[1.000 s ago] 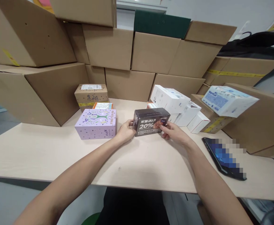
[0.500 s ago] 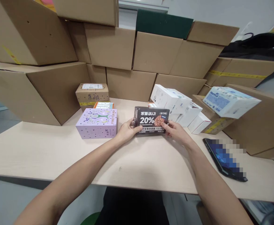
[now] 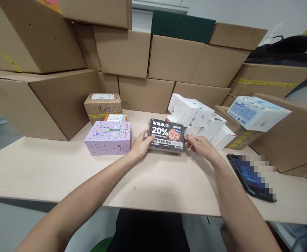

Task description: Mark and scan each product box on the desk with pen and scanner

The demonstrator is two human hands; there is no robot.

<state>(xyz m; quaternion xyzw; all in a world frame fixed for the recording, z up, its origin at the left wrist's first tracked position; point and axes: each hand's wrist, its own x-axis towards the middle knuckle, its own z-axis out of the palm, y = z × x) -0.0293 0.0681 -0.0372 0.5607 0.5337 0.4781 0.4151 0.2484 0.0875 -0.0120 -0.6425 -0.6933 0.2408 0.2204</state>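
Note:
A black snack box with white lettering, "20%" and a round cookie picture is tilted back with its printed face toward me. My left hand grips its left end, thumb on the front face and the other fingers partly hidden. At the right end, my right hand has its fingers bent and pressed together against the box's edge; the fingertips are partly hidden. Left of the snack box is a lilac tea box. Several white boxes are grouped to its right, behind my right hand.
Large cardboard boxes form a wall along the back of the table. A small carton and an orange-edged box stand behind the lilac box. At right are a tissue pack on a carton and a dark handheld device.
The snack box has leaned further back and shifted slightly left. My right thumb has slid off its front face to the right edge; my left hand keeps its grip.

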